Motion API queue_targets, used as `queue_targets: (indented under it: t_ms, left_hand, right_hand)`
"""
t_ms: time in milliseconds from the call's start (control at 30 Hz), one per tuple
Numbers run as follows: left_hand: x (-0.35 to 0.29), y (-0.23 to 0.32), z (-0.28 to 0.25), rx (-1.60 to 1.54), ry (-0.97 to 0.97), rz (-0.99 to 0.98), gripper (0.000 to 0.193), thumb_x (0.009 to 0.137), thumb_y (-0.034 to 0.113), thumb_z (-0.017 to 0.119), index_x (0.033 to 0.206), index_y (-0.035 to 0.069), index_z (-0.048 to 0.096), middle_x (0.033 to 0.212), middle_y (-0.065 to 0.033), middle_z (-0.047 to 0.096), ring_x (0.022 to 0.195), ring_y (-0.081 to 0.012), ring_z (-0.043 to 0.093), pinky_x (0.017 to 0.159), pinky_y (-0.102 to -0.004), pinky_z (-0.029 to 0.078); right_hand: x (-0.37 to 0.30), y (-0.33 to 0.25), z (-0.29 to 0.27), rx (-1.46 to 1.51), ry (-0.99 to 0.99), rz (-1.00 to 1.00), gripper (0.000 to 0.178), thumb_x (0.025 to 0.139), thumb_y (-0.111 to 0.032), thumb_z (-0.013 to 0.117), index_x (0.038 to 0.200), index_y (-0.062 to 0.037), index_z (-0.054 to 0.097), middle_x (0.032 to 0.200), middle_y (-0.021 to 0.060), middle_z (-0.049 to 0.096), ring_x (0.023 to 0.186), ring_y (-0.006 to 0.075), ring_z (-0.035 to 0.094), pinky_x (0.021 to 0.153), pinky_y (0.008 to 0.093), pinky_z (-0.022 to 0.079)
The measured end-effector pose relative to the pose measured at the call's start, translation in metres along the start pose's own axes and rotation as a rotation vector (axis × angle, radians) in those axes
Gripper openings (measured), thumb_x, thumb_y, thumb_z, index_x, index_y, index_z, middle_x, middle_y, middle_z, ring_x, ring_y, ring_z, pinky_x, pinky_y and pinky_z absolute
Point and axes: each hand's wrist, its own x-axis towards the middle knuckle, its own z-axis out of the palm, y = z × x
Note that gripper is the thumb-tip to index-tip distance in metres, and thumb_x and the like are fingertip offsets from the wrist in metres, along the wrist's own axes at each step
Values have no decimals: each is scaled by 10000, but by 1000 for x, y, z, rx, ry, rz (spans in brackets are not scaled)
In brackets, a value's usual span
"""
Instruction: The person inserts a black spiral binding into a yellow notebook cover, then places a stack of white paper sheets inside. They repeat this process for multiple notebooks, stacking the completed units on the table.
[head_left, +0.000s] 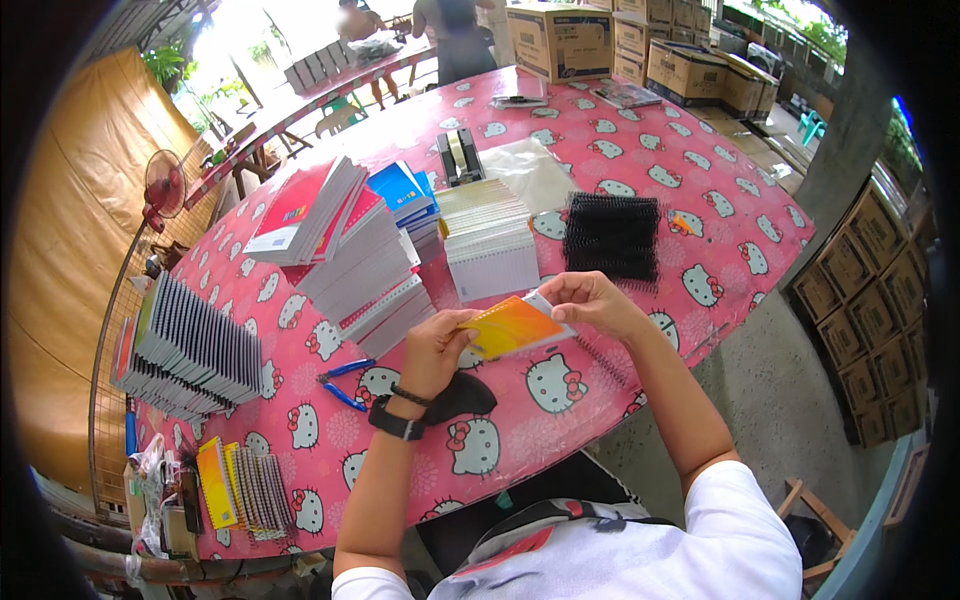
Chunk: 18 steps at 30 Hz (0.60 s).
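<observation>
A small notebook with a yellow-orange cover point(512, 324) is held up above the table by both hands. My left hand point(436, 345) pinches its left end, and my right hand point(592, 302) grips the upper right corner, where white pages show. Just beyond my right hand lies a bundle of black spiral binding coils point(612, 238). A thin coil point(600, 360) rests on the table below my right wrist. Blue-handled pliers point(347, 383) lie left of my left wrist, and a black piece of cloth point(466, 398) is partly under it.
Stacks with red covers point(300, 212), blue covers point(398, 190) and punched white sheets point(492, 262) stand ahead. Spiral-bound stacks point(195, 345) and yellow notebooks point(217, 485) sit at left. A tape dispenser point(460, 157) and cartons point(560, 42) are farther back. Other people stand beyond.
</observation>
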Motion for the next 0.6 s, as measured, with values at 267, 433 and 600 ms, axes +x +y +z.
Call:
queue_targets:
  t_ms: [267,433,600]
  left_hand:
    - [-39,-7,-13,-693,-264,-177,284,888,56,631,1147,-50,585,1043,-68,660,935,-116,620,836,-265,502]
    - [-54,-13,-17,-760,-269,-141,271,883,39,631,1137,-45,588,1035,-61,658,945,-111,611,847,-261,495]
    - [-65,-16,-21,-721,-240,-152,235,883,25,625,1112,-26,602,1001,-47,655,923,-98,604,838,-251,493]
  right_hand:
    - [-11,-5,52,480,-129,54,419,851,-208,706,1167,11,540,1027,53,643,916,99,619,815,242,498]
    - [-15,-10,78,613,-145,119,394,888,-204,662,1188,5,516,1064,60,625,955,116,620,838,263,506]
    - [-19,-5,92,725,-182,205,410,890,-200,657,1216,-12,494,1116,68,598,1023,138,600,877,293,495]
